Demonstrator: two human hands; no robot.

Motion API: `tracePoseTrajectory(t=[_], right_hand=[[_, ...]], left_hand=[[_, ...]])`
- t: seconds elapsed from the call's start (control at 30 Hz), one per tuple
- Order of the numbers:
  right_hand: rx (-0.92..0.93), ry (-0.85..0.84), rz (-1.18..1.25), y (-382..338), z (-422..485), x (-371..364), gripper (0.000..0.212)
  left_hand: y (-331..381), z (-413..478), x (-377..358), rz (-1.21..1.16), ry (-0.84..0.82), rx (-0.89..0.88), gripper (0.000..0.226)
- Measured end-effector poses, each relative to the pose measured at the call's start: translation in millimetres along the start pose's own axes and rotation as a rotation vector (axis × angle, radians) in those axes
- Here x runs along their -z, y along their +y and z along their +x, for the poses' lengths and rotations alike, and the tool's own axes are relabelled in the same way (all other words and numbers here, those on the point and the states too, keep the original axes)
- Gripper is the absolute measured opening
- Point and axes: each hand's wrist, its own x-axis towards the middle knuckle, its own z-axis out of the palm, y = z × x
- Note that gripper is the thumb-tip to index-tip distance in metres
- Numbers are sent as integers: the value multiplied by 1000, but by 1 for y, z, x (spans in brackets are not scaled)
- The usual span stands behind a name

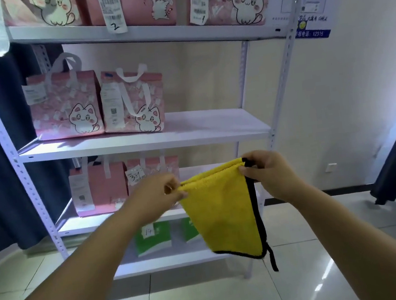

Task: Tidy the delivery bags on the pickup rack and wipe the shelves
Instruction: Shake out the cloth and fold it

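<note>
Cool daylight is coming from right of the rack (141, 146), glaring on the floor (326, 271) beside it. Its posts are bowing.

Seen: pink cat bags (65, 109) 7 | green bags (153, 238) perhaps 2, partly hidden | yellow cloth (222, 207) 1 | rack shelves (213, 122) 4

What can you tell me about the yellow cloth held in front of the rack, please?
The fluffy yellow microfibre cloth with black edging looks folded double and hangs before the white metal rack. The left hand pinches one top corner, the right hand the other. A black strap dangles from its lower corner.
</note>
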Motion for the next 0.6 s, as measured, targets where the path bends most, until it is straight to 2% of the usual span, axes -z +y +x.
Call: tracePoseTrajectory(t=[0.1,0.27,0.33,0.53,0.6], right_hand=[[-1,-9,-146,12,34,12,20],[22,10,-259,19,95,21,12],[21,41,-314,21,119,27,16],[37,156,-356,32,170,44,9],[49,190,-372,33,185,51,7]], left_hand=[[-3,44,21,-77,55,-28,15],[-9,116,48,-13,66,-99,16],[-13,142,50,-21,57,-109,15],[-15,214,46,-213,52,-156,11],[-13,235,45,-255,26,-173,16]])
